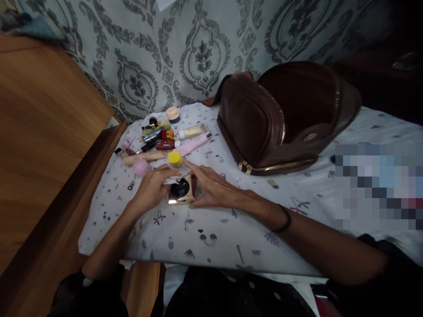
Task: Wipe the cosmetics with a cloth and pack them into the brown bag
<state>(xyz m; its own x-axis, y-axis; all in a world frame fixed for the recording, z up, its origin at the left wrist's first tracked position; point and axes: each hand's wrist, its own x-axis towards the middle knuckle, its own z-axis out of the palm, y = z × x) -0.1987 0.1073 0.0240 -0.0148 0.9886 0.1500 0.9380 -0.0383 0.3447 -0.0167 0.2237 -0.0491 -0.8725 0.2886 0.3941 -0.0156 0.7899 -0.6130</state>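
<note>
Gold compact between both hands (153, 188)

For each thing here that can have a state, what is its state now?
Bag: open, unzipped.
Yellow jar: upright, lid on.
Cream jar: upright, closed.
Red bottle: lying, capped.
Pink tube: lying flat.
Gold case: held in right hand.
Left hand: pinching white scrap.

The light is dim and cool, its source unseen. Upper right sinks into near-black, the brown bag's (249, 121) opening is deeply shaded, and shadows on the surface (231, 237) are soft. Small glints catch the gold-edged case (181, 201). Fine detail looks soft, outer edges stretch, and coarse pixelation masks the surface's right edge.
</note>
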